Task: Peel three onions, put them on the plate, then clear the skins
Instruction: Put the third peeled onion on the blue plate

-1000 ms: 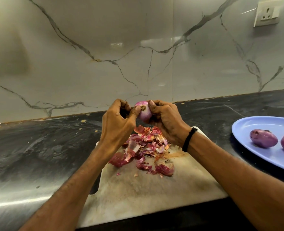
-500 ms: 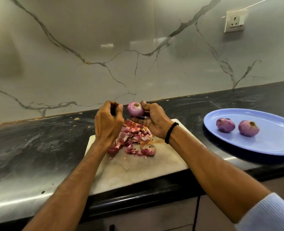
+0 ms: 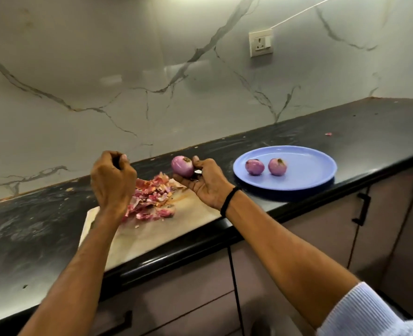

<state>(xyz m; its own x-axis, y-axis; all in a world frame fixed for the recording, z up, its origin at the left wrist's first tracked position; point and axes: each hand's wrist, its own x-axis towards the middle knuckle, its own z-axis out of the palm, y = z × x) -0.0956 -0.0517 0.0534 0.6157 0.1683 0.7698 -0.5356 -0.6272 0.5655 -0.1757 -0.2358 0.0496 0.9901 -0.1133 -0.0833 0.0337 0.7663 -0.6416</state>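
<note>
From the head camera I see my right hand (image 3: pixel 208 183) with fingers (image 3: pixel 196 160) grasping a smooth, glossy purple onion (image 3: pixel 182 166) above the pale, stained cutting board (image 3: pixel 157 234). My left hand (image 3: pixel 112 180) is clenched beside it, and I see nothing in it. Papery pink skins (image 3: pixel 152 197) lie heaped on the board. Two round peeled onions (image 3: pixel 254 167) (image 3: pixel 277 166) sit on the blue round plate (image 3: pixel 309 170) on the black desk (image 3: pixel 370 132).

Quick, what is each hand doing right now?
Left hand: fingers curled; cannot tell if it holds anything.
Right hand: holding the onion.
</note>
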